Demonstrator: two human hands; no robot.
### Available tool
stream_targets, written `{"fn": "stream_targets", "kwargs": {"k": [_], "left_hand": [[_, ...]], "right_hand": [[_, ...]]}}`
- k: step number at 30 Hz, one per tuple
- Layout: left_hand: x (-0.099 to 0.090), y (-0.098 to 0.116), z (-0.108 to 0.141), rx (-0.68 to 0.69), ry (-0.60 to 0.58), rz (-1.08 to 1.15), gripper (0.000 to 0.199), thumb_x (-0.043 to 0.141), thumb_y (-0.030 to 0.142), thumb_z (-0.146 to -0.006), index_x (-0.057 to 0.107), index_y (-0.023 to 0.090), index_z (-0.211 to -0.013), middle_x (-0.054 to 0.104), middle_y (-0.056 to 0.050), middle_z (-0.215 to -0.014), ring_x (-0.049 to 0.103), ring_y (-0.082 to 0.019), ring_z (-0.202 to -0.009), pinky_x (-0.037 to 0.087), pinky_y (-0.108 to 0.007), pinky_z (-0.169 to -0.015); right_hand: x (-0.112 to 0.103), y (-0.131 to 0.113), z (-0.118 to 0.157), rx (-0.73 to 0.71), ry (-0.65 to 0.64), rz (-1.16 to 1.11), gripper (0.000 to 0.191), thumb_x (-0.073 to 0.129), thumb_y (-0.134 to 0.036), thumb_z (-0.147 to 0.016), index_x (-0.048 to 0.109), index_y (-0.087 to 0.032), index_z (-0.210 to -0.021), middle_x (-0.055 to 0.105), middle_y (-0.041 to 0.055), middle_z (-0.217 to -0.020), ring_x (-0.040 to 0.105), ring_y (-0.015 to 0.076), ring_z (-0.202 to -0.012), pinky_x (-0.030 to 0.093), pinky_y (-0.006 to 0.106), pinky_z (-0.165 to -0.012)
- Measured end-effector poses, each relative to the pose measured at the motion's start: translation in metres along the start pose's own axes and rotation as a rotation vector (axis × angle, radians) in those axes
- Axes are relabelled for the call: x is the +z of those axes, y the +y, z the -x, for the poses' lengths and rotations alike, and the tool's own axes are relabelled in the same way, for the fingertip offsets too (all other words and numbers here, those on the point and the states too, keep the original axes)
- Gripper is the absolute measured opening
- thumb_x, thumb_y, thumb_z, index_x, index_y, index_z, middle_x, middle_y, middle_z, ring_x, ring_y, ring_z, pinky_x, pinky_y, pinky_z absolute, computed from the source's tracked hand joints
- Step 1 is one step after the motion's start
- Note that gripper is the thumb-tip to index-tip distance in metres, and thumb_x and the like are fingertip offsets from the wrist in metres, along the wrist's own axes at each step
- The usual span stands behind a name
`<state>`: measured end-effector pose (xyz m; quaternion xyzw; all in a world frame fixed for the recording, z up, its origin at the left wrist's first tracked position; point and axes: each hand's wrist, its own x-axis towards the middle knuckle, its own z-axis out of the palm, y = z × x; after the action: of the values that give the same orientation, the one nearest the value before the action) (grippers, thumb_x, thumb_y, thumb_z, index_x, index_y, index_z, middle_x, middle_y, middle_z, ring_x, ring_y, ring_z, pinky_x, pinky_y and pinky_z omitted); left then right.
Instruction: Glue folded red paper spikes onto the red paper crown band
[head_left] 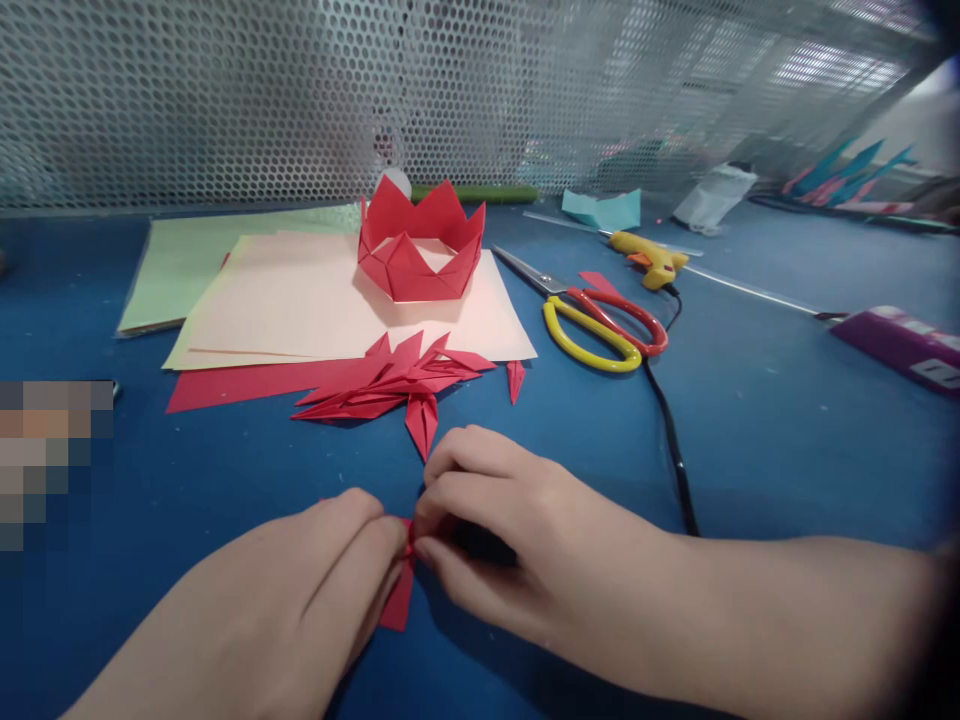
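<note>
Between my two hands lies a small piece of red paper (397,606) on the blue table. My left hand (322,570) is closed over its left side, hiding much of it. Thumb and index finger of my right hand (487,520) pinch its right edge, where a fold seems to be; the fingertips of both hands almost meet. Just beyond them is a pile of folded red paper pieces (405,375) with pointed ends. One small folded red piece (515,381) lies apart, to the right of the pile.
A red paper crown-like ring (422,250) stands on pale paper sheets (277,290). Scissors (592,320) with red and yellow handles lie to the right, beside a yellow glue gun (651,258) with a black cord (671,440). A purple box (900,345) lies far right. Perforated metal panel (300,100) behind.
</note>
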<state>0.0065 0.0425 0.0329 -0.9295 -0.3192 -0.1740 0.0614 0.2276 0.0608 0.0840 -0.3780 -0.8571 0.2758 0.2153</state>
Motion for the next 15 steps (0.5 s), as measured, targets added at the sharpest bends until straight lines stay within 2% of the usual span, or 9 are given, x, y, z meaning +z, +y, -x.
{"fn": "stream_targets", "kwargs": {"k": [3,7,9,15], "left_hand": [[-0.0021,-0.0005,-0.0055,-0.097,-0.112,0.07,0.031,0.037,0.018,-0.089,0.057,0.028,-0.111,0.068,-0.001,-0.094,0.066,-0.017,-0.083,0.052,-0.027,-0.074],[-0.0037,0.0008,-0.0042,-0.079,-0.048,0.064,0.034,0.034,0.015,-0.087,0.057,0.027,-0.108,0.068,-0.003,-0.096,0.066,-0.02,-0.088,0.051,-0.031,-0.08],[-0.0046,0.001,-0.004,-0.073,-0.056,0.067,0.033,0.035,0.016,-0.087,0.057,0.028,-0.107,0.068,-0.003,-0.095,0.066,-0.02,-0.087,0.051,-0.031,-0.078],[-0.0088,-0.0009,-0.0104,-0.079,-0.175,0.08,0.024,0.04,0.019,-0.086,0.059,0.029,-0.097,0.067,0.001,-0.088,0.065,-0.018,-0.076,0.049,-0.027,-0.067]], "right_hand": [[0.0006,0.0012,-0.0002,0.047,0.009,-0.053,0.009,0.055,-0.01,-0.082,0.064,-0.01,-0.078,0.053,0.0054,-0.084,0.052,0.0108,-0.076,0.047,0.019,-0.066],[0.0008,0.004,0.0008,0.106,0.019,-0.164,0.0,0.059,-0.011,-0.079,0.06,-0.011,-0.08,0.048,0.0032,-0.093,0.049,0.0045,-0.067,0.045,0.013,-0.059],[0.0008,0.0049,0.0011,0.125,0.01,-0.18,0.002,0.06,-0.013,-0.08,0.059,-0.012,-0.079,0.046,0.0028,-0.095,0.047,0.0031,-0.064,0.044,0.013,-0.056],[0.0017,0.0052,0.0004,0.093,-0.004,-0.105,0.009,0.054,-0.014,-0.085,0.059,-0.012,-0.078,0.045,0.0039,-0.093,0.049,0.0075,-0.071,0.046,0.019,-0.064]]}}
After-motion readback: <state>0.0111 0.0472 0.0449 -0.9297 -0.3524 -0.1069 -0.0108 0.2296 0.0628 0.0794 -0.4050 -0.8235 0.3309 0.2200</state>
